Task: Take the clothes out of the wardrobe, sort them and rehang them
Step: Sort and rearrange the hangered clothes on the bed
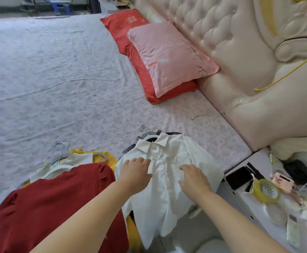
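Note:
A white collared shirt (165, 181) on a grey hanger lies on the bed's near edge, on top of a pile of dark garments whose hanger hooks (143, 127) stick out behind the collar. My left hand (135, 171) rests flat on the shirt's left chest, fingers spread. My right hand (194, 178) lies flat on its right side, fingers apart. To the left sits a second pile: a dark red ribbed top (57, 203) over a cream garment (76, 160) and a yellow knit (101, 157), also on hangers.
The bed (48, 79) has a pale patterned sheet. Red pillows (125, 28) and a pink pillow (169, 55) lean by the cream tufted headboard (240, 42). On the right, a white nightstand (258, 194) holds a phone (238, 177), yellow tape roll (267, 190) and clutter.

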Tool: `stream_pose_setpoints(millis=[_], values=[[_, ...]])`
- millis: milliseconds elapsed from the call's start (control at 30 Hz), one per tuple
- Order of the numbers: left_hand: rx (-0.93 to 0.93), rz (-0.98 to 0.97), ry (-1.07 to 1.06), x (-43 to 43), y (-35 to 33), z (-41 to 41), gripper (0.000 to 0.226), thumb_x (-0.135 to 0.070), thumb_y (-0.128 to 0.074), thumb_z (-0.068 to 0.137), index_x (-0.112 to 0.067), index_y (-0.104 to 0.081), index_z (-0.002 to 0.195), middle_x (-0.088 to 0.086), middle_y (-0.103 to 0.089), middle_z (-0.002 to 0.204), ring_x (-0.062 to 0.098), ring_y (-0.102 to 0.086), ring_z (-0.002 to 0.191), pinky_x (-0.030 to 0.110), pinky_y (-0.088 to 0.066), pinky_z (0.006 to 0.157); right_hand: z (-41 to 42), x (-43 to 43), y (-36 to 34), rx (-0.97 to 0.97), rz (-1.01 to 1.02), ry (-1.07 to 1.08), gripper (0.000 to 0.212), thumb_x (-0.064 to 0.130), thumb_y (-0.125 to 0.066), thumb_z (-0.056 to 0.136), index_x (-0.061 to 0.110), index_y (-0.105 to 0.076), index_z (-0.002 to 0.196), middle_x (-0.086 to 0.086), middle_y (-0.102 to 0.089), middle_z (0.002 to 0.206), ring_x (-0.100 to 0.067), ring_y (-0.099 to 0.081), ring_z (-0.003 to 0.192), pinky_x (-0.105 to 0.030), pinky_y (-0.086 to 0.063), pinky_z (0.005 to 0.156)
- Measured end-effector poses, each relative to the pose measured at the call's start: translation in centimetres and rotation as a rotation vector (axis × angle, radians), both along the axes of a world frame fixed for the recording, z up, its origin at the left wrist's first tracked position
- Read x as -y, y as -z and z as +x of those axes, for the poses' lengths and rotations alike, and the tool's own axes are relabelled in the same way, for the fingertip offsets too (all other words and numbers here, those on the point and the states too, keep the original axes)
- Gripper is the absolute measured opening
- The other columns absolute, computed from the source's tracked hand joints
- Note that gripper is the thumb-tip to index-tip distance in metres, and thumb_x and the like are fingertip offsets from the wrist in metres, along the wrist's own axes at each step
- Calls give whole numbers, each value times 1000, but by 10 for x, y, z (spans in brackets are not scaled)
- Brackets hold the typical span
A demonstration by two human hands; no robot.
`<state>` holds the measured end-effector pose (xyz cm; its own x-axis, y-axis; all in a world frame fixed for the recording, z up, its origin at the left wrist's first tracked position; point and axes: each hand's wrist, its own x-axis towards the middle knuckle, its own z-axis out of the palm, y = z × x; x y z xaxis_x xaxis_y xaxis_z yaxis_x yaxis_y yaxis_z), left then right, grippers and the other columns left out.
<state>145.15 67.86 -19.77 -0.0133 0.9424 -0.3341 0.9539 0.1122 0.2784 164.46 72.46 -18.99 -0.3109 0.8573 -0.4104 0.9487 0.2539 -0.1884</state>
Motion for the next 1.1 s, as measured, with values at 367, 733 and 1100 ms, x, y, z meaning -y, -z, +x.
stream_pose_setpoints(millis=[367, 733, 1100], values=[[2, 37, -225, -105, 83, -47, 47, -41, -42, 93, -25, -33, 136, -4, -44, 135, 20, -40, 124, 32, -27, 101, -84, -175, 96, -37, -55, -179, 35, 24, -48, 92, 16, -48, 126, -5, -48, 129, -27, -43, 121, -35, -37, 95], [38, 2, -358, -184, 209, -60, 51, -40, -42, 94, -27, -27, 141, -3, -37, 141, 19, -31, 130, 31, -20, 103, -149, -293, 234, 71, -81, -351, 46, 42, -66, 80, 10, -54, 112, -9, -51, 121, -28, -45, 115, -34, -37, 93], [48, -18, -366, -192, 246, -65, 51, -39, -41, 94, -25, -26, 141, -4, -35, 142, 19, -30, 130, 31, -18, 105, -162, -315, 279, 79, -192, -419, 60, 52, -73, 66, 21, -56, 115, -3, -56, 114, -25, -49, 113, -35, -37, 92]])
